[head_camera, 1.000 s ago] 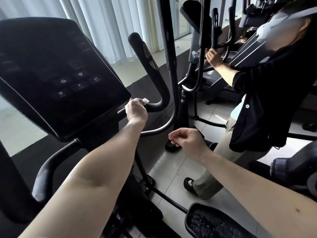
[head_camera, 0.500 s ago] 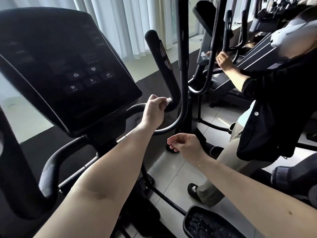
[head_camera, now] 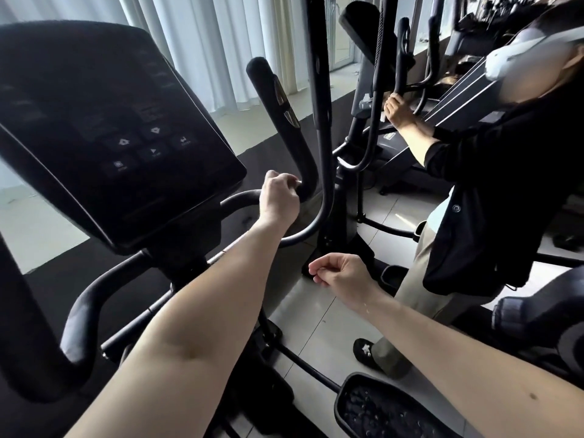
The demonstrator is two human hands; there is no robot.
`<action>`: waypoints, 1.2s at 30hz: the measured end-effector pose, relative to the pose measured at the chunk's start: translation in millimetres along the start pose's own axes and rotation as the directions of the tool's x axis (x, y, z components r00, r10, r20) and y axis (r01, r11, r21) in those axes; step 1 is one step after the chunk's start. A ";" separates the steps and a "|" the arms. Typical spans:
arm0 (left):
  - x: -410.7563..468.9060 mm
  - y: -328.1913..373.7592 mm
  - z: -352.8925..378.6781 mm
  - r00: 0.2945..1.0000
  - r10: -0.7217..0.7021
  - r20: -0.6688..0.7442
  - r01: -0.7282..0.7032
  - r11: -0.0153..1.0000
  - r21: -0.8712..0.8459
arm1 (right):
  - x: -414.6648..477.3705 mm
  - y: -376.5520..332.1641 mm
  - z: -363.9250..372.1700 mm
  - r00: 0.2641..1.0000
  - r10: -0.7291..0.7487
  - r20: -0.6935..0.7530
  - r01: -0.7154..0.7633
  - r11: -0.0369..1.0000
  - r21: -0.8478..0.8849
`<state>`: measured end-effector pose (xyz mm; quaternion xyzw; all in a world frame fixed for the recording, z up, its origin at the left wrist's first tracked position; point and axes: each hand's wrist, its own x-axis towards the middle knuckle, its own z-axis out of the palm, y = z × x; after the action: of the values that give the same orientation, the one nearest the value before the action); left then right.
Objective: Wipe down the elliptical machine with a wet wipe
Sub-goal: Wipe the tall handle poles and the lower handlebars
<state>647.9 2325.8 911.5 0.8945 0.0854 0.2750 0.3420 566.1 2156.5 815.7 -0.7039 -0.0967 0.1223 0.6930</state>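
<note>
The black elliptical machine fills the left of the head view, with its dark console (head_camera: 110,131) tilted toward me. Its right fixed handlebar (head_camera: 284,121) curves up beside the console. My left hand (head_camera: 279,197) grips the bend of that handlebar, and the white wet wipe is almost wholly hidden under the fingers. My right hand (head_camera: 339,273) hovers lower and to the right, fingers loosely curled, holding nothing. The left handlebar (head_camera: 85,314) and a foot pedal (head_camera: 379,409) show at the bottom.
A tall moving arm pole (head_camera: 320,105) stands just right of my left hand. Another person (head_camera: 493,197) in a black top stands at the right, wiping a neighbouring machine (head_camera: 373,90). White curtains (head_camera: 205,42) hang behind. Grey tiled floor (head_camera: 319,324) lies below.
My left hand has slid along the handlebar from near the console to the upward bend, and the wipe is now covered by the fingers. My right hand stayed low and idle.
</note>
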 end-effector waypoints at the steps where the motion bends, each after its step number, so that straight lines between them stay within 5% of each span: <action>1: -2.9 4.2 0.6 1.000 0.007 -0.005 -0.007 0.999 -0.044 | -0.1 -0.9 -0.1 1.000 0.000 -0.003 0.000 1.000 0.005; 5: -13.1 2.4 1.1 0.996 0.053 -0.068 -0.067 0.974 -0.218 | -0.4 -4.9 1.7 1.000 0.004 0.003 -0.004 1.000 0.026; 10: -14.1 -20.4 -9.8 0.993 0.098 -0.072 -0.104 0.991 -0.082 | -4.0 -1.7 6.1 1.000 0.024 0.008 -0.024 1.000 0.019; 15: -13.2 -53.6 -26.9 0.935 -0.143 -0.325 0.133 0.990 -0.053 | -12.4 2.3 2.7 1.000 0.018 0.022 -0.017 0.999 -0.028; 21: -25.2 -23.8 -5.2 0.965 -0.189 -0.182 0.164 0.976 -0.144 | -15.2 3.0 -5.4 1.000 0.027 0.005 -0.027 0.998 -0.052; 29: -44.4 11.0 -1.9 0.968 -0.242 -0.067 0.159 0.798 -0.581 | -24.0 -9.1 -0.8 0.999 0.039 0.016 -0.038 0.999 -0.035; 36: -55.3 21.1 -2.4 0.963 -0.269 0.017 0.245 0.849 -0.469 | -35.0 -14.1 -11.3 0.999 0.033 -0.024 -0.033 0.999 -0.029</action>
<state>599.7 2292.4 902.8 0.7593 0.1439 0.2611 0.5784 536.7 2135.4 831.2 -0.7168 -0.0786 0.1241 0.6817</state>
